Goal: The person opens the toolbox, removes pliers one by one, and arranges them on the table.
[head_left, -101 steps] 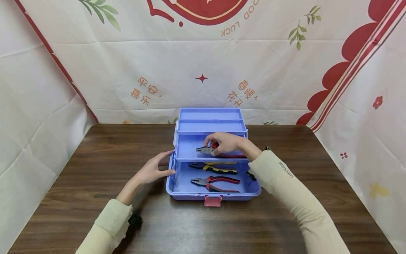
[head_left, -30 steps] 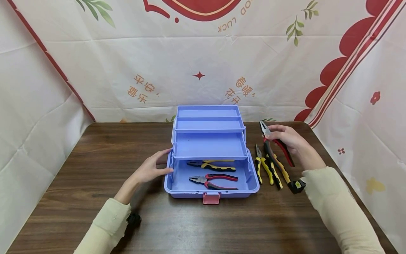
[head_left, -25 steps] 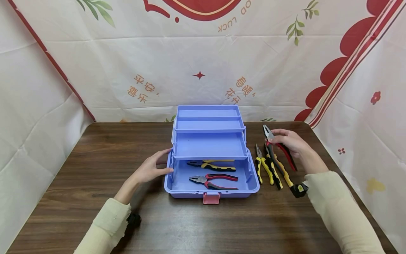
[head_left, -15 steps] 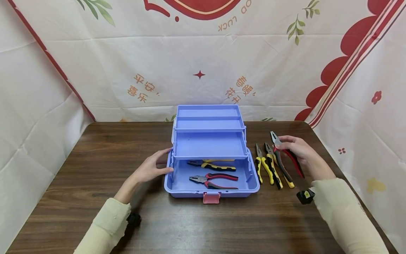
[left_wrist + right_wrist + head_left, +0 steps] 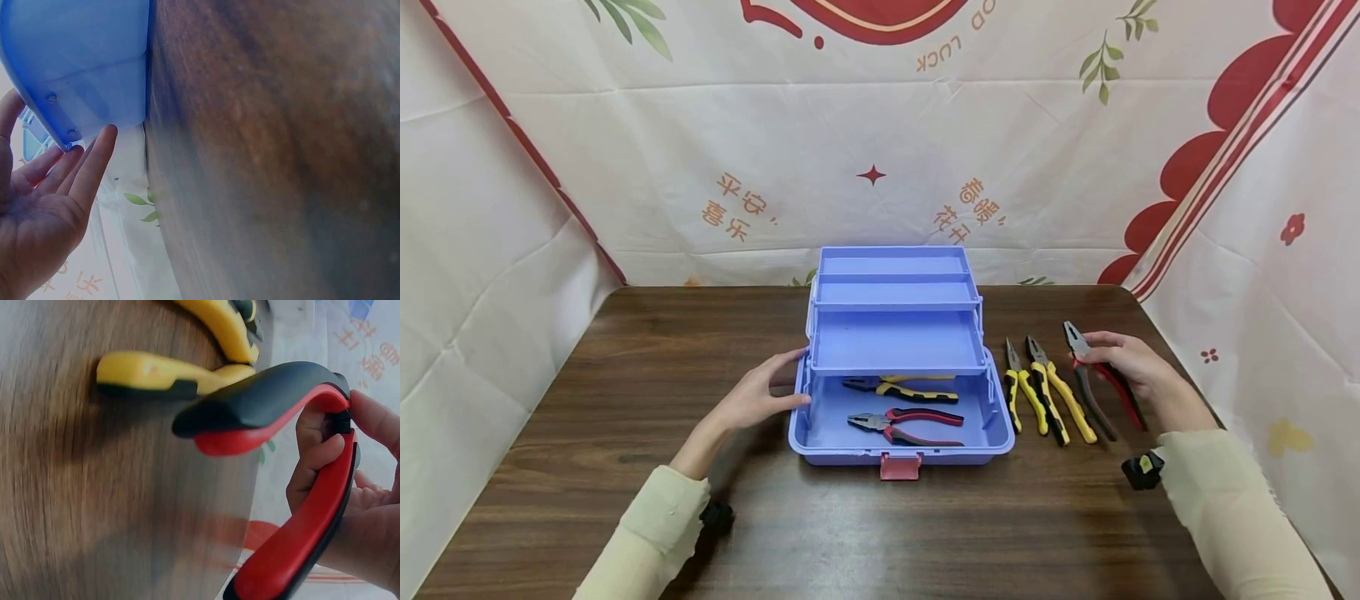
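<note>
The right hand (image 5: 1127, 360) grips one pair of red-and-black pliers (image 5: 1088, 390) near the pivot, beside the yellow-and-black pliers (image 5: 1048, 392) on the tabletop (image 5: 850, 533). They look stiff, sturdy and fairly heavy, with handles that could swing loosely; holding near the pivot should balance them best. The left hand (image 5: 758, 402), fingers extended, touches the toolbox's (image 5: 842, 458) side.

A dark brown wood-grain bench (image 5: 662, 358) with rounded far corners has a pale sheen toward 6 o'clock. A blue toolbox (image 5: 955, 457) stands on it toward 12, its pink latch (image 5: 900, 467) facing 6. Near the box's 3 o'clock side lie slim-nosed yellow-and-black pliers (image 5: 1018, 373); just beside them, blunter yellow-and-black pliers (image 5: 1043, 386), tips toward 11.
</note>
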Tool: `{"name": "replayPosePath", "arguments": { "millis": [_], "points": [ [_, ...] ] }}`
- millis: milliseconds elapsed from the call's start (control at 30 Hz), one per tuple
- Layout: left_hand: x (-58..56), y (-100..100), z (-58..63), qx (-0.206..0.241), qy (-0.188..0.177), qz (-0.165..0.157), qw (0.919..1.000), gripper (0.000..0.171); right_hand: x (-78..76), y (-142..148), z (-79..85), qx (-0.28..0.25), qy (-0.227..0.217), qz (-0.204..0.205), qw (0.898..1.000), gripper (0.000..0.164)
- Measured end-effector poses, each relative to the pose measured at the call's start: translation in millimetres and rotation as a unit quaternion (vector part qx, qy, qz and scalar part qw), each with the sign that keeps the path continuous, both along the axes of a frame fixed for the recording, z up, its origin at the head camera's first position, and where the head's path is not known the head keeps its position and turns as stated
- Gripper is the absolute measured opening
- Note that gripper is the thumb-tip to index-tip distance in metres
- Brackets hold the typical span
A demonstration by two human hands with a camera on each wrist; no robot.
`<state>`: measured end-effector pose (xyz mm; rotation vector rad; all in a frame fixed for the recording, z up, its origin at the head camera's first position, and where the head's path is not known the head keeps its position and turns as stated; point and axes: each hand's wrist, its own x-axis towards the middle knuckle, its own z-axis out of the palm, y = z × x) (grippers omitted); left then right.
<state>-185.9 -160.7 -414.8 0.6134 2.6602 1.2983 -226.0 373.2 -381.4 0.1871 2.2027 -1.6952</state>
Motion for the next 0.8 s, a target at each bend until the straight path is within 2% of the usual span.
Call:
{"name": "replayPosePath", "arguments": {
  "millis": [167,367,533,667,733,800],
  "points": [
    [-0.1,1,0.6,0.0,-0.004,0.002,1.0,0.071,-2.9,9,-4.4,0.015,0.005,-0.002,1.0,0.033],
    [-0.8,1,1.0,0.012,-0.013,-0.002,0.9998,0.07,-7.9,17,-12.5,0.001,-0.014,-0.019,1.0,0.025],
    [-1.3,0,0.5,0.009,-0.008,-0.001,0.9999,0.071,-11.7,20,-20.5,0.004,-0.003,-0.015,1.0,0.019],
    [-0.9,0,1.1,0.006,-0.005,-0.003,1.0,0.073,-13.5,20,-26.9,0.035,0.0,-0.01,0.999,0.018],
    [-0.4,0,1.5,0.006,-0.007,-0.003,1.0,0.074,-14.6,18,-30.1,0.065,0.004,-0.007,0.998,0.026],
    [0.3,0,2.4,0.007,-0.011,-0.002,0.9999,0.073,-16.3,15,-33.1,0.099,0.008,-0.007,0.995,0.044]
  ]
}}
